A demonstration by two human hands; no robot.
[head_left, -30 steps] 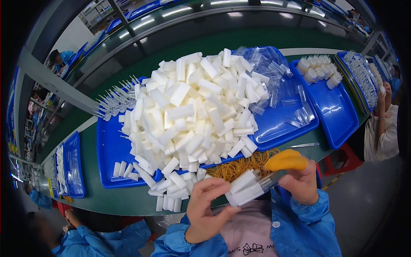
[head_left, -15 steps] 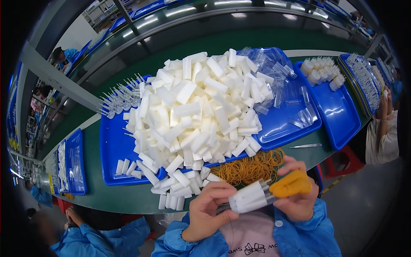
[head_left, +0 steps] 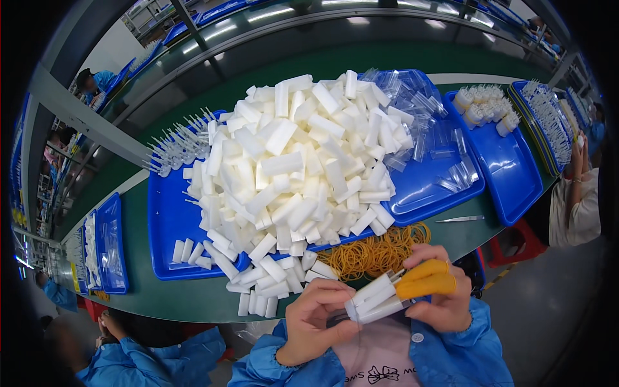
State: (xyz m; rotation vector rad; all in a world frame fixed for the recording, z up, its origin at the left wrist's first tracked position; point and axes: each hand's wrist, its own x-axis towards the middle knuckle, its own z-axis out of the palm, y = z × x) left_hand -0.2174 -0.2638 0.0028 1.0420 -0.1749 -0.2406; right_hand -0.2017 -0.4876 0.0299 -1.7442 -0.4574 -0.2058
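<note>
My left hand (head_left: 314, 322) is closed on one end of a small bundle of white foam pieces (head_left: 377, 300) with clear plastic around them. At the bundle's other end, my right hand (head_left: 448, 313) grips with its thumb and fingers, some covered by yellow finger cots (head_left: 429, 280). A gap shows between the white pieces. The yellow fingers partly hide the right end. Just beyond the hands lies a pile of tan rubber bands (head_left: 377, 251). Loose white foam pieces (head_left: 271, 277) lie left of them, spilling from a large heap (head_left: 290, 161).
The heap stands on a blue tray (head_left: 164, 238) with stemmed clear parts (head_left: 180, 145) at its left. Clear plastic tubes (head_left: 412, 109) fill another tray. Farther right, a blue tray (head_left: 516, 174) holds banded white bundles (head_left: 483, 106). Tweezers (head_left: 460, 218) lie nearby. Co-workers sit on both sides.
The bundle has tilted and turned, and its white pieces now show apart. My right hand's yellow-covered fingers have moved slightly left, over the bundle's right end.
</note>
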